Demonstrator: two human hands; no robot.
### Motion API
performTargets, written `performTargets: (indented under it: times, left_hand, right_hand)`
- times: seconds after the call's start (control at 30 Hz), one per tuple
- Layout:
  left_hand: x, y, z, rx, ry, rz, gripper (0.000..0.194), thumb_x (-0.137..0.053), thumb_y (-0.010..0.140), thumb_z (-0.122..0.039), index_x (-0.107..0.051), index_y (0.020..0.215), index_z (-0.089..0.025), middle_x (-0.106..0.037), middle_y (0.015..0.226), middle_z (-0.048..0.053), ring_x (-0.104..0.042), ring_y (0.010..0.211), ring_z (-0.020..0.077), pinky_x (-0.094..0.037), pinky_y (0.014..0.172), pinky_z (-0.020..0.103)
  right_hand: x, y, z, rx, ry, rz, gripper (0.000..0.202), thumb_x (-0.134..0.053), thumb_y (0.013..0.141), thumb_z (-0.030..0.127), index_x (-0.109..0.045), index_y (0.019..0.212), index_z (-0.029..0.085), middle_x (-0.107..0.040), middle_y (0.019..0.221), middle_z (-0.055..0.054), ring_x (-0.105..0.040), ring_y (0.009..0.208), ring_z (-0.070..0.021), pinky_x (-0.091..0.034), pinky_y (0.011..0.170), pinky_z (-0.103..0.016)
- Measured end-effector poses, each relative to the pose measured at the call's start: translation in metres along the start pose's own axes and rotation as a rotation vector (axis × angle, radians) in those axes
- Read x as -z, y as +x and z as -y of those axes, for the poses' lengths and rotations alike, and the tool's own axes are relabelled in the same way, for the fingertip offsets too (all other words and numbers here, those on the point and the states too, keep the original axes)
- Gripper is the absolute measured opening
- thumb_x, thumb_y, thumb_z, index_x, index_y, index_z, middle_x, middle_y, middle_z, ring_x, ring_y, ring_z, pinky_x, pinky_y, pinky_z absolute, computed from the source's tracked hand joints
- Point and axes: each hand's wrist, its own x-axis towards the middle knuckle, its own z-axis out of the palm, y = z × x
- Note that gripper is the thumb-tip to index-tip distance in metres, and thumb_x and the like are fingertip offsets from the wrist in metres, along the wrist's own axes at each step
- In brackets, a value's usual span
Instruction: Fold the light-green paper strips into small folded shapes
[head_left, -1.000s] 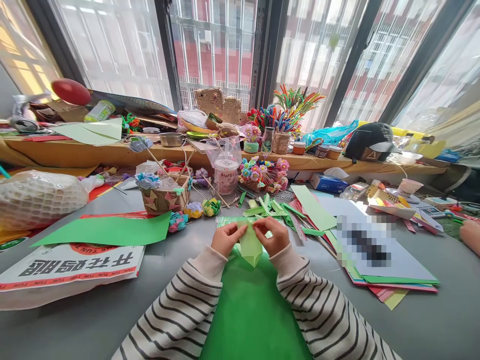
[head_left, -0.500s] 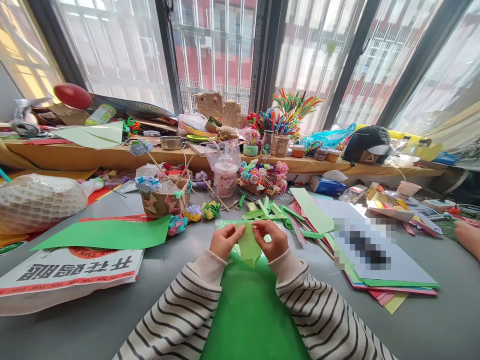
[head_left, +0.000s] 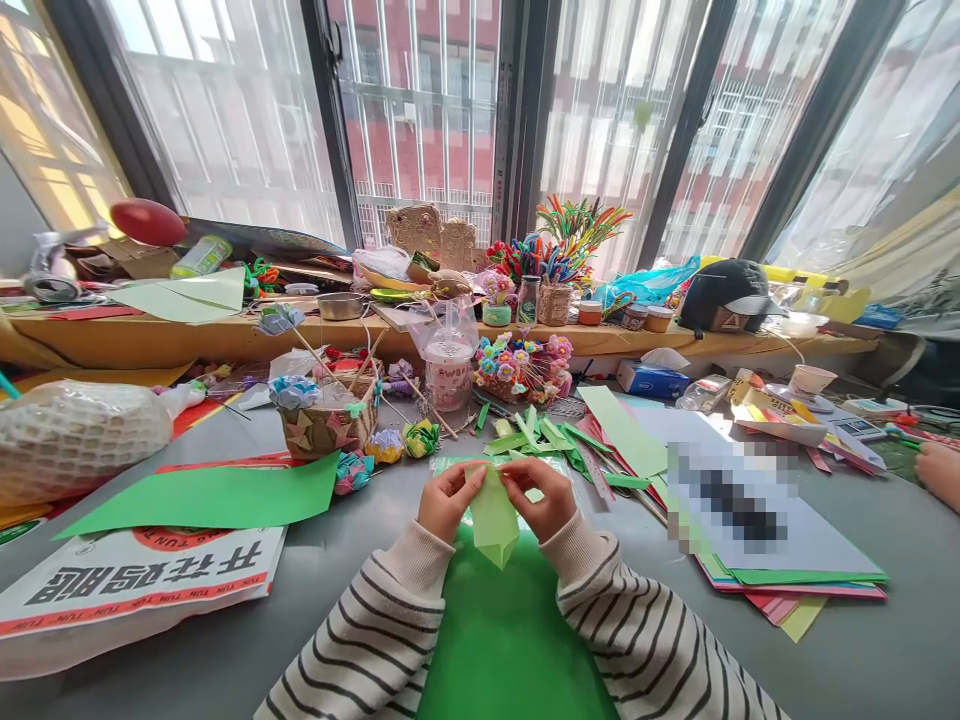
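Observation:
A folded piece of pale green paper hangs between my two hands, its lower end coming to a point. My left hand pinches its upper left edge between thumb and fingers. On the other side my right hand grips the upper right edge the same way. Below them lies a glossy green sheet on the grey table. Just beyond my hands is a heap of green paper strips. Folded paper flowers rest to the left of it.
At left, a green sheet overlaps a printed paper bag. A paper stack lies at right. Behind stand a decorated basket, a lidded cup and a tissue box. Another person's hand shows at the right edge.
The view has tilted slightly upward, so things sit lower. Both hands keep their pinch on the pale green paper, whose pointed lower end now faces me more.

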Motion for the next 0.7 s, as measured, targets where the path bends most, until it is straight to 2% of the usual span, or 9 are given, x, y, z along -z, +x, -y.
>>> performTargets:
  times: [0.17,0.47,0.6,0.7]
  left_hand:
    - [-0.0005,-0.0012,0.0001,0.024,-0.003,-0.033,0.023,-0.064,0.052,-0.031,-0.061,0.066,-0.013,-0.057,0.052,-0.001,-0.05,0.05,0.009,-0.04,0.049,0.019]
    - [0.0,0.0001,0.0019,0.134,-0.086,-0.045,0.024,-0.065,0.05,-0.032,-0.062,0.065,-0.014,-0.06,0.058,0.001,-0.053,0.053,0.011,-0.044,0.051,0.02]
    - [-0.0013,-0.0004,0.0015,0.104,-0.039,-0.057,0.025,-0.064,0.05,-0.033,-0.062,0.065,-0.013,-0.06,0.056,0.002,-0.053,0.052,0.0118,-0.044,0.05,0.021]
    - [-0.0028,-0.0024,0.0,0.029,0.012,-0.083,0.022,-0.063,0.051,-0.032,-0.061,0.062,-0.013,-0.059,0.054,0.001,-0.052,0.051,0.011,-0.042,0.05,0.02]
  right_hand:
    - [-0.0044,-0.0003,-0.0033,-0.092,0.041,-0.05,0.015,-0.05,0.067,0.025,-0.056,0.078,0.017,-0.057,0.06,-0.002,-0.053,0.051,-0.0116,-0.046,0.047,-0.024]
    - [0.0022,-0.0007,-0.0018,0.15,-0.163,-0.006,0.017,-0.044,0.071,0.02,-0.058,0.079,0.016,-0.057,0.066,-0.005,-0.052,0.053,-0.0112,-0.046,0.051,-0.023]
    - [-0.0002,-0.0011,-0.0051,0.067,-0.12,-0.031,0.015,-0.047,0.07,0.023,-0.057,0.077,0.014,-0.058,0.064,-0.005,-0.054,0.052,-0.0109,-0.047,0.048,-0.022]
    - [-0.0018,-0.001,-0.0068,-0.008,-0.103,-0.029,0.015,-0.048,0.07,0.024,-0.056,0.076,0.014,-0.059,0.062,-0.004,-0.054,0.05,-0.0106,-0.047,0.047,-0.021]
